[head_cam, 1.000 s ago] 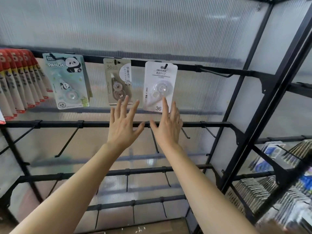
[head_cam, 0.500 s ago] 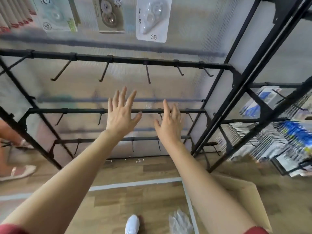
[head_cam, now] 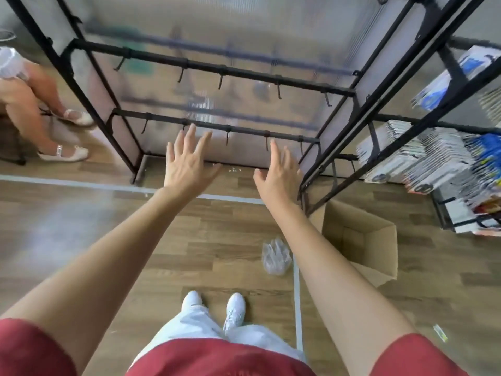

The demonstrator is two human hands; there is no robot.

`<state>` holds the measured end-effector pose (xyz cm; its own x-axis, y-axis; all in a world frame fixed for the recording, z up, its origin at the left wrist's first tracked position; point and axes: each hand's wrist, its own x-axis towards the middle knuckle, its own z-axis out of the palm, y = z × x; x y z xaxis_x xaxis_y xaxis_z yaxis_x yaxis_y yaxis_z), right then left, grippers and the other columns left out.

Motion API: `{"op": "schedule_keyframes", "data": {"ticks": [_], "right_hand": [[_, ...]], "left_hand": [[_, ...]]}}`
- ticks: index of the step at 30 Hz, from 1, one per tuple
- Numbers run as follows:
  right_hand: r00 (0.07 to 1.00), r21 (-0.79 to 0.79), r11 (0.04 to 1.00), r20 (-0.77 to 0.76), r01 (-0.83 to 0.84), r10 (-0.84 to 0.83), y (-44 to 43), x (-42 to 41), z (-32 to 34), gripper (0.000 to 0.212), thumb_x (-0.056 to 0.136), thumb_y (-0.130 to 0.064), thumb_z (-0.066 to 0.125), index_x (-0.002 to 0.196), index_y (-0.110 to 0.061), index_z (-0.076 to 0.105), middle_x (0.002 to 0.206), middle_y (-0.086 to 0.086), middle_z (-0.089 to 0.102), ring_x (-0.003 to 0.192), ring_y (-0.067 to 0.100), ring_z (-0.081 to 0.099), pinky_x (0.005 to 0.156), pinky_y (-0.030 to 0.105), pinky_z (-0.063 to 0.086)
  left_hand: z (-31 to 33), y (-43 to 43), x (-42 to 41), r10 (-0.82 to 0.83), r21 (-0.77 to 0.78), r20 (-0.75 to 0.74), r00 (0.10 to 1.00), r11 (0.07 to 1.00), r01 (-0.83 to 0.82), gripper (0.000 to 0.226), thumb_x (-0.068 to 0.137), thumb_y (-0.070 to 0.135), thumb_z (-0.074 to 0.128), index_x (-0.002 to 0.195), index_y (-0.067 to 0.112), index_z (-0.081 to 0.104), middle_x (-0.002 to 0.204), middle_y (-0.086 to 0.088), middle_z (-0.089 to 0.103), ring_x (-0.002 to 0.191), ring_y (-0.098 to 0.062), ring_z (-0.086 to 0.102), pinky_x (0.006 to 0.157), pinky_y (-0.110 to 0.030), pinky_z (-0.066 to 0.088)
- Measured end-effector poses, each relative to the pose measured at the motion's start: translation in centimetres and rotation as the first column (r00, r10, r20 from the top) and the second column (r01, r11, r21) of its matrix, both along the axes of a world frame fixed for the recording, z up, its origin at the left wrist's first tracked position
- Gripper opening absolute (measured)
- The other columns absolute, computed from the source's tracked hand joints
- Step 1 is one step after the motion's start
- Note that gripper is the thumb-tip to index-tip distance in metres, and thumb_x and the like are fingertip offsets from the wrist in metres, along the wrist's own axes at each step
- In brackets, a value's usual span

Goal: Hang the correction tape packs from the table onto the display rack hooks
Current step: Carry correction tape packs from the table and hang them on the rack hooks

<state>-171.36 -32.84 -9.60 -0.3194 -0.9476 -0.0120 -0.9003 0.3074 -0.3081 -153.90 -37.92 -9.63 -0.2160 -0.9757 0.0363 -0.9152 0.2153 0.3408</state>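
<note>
Hands stretch out ahead of us, both wide, fingers spread and holding nothing. Our left hand [head_cam: 187,161] is at 12 o'clock from our feet. Its fingertips overlap the lowest bar of the display rack [head_cam: 217,69] in the view, but we cannot tell whether they touch it. Our right hand [head_cam: 278,175] is near it toward 1 o'clock, thumb out and palm turned down.

Black hooks [head_cam: 227,137] point out from the two bars we can see, in front of a translucent ribbed back panel [head_cam: 244,31]. At 3 o'clock a neighbouring rack [head_cam: 406,118] carries rows of hanging packs [head_cam: 423,158], too blurred for us to say whether they are correction tape.

On the wooden floor [head_cam: 162,240] an open cardboard box [head_cam: 360,240] lies at 2 o'clock near the rack's foot. A crumpled clear plastic bag [head_cam: 275,257] lies to its left, beside a pale tape line [head_cam: 297,294]. Our white shoes [head_cam: 235,308] stand at 6 o'clock. Between 9 and 10 o'clock another person's legs [head_cam: 24,104], in pale sandals, show beside the rack's left post.
</note>
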Motion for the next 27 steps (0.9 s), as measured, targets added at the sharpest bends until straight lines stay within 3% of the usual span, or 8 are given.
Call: {"op": "schedule_keyframes", "data": {"ticks": [14, 21, 27], "right_hand": [[0.996, 0.163, 0.983, 0.013, -0.085, 0.084, 10.3, 14.7, -2.9, 0.07, 0.096, -0.033, 0.049, 0.153, -0.025, 0.011, 0.159, 0.011, 0.013, 0.145, 0.032, 0.013, 0.114, 0.051, 0.017], [0.96, 0.286, 0.92, 0.002, -0.269, 0.28, 14.0, 23.2, -4.5, 0.071, 0.095, -0.034, 0.048, 0.153, -0.026, 0.007, 0.159, 0.012, 0.012, 0.145, 0.03, 0.012, 0.116, 0.049, 0.012], [0.852, 0.335, 0.804, -0.006, -0.491, 0.523, 14.8, 29.6, -4.9, 0.071, 0.095, -0.034, 0.047, 0.153, -0.025, 0.006, 0.158, 0.012, 0.014, 0.144, 0.03, 0.015, 0.117, 0.048, 0.012]], "left_hand": [[-4.2, 12.3, 16.9, 0.145, 0.135, 0.047, 0.988, 0.979, -0.15, 0.077, 0.09, 0.042, 0.057, 0.152, 0.026, 0.016, 0.161, -0.008, 0.004, 0.147, -0.029, 0.002, 0.118, -0.046, 0.004], [-4.9, 19.7, 25.5, 0.291, 0.178, 0.103, 0.951, 0.936, -0.305, 0.075, 0.093, 0.046, 0.051, 0.153, 0.027, 0.011, 0.161, -0.008, 0.0, 0.147, -0.03, 0.001, 0.118, -0.047, 0.005], [-5.4, 25.6, 31.3, 0.533, 0.204, 0.11, 0.839, 0.814, -0.544, 0.074, 0.093, 0.047, 0.049, 0.153, 0.028, 0.01, 0.161, -0.008, 0.0, 0.147, -0.028, 0.001, 0.118, -0.045, 0.004]]}}
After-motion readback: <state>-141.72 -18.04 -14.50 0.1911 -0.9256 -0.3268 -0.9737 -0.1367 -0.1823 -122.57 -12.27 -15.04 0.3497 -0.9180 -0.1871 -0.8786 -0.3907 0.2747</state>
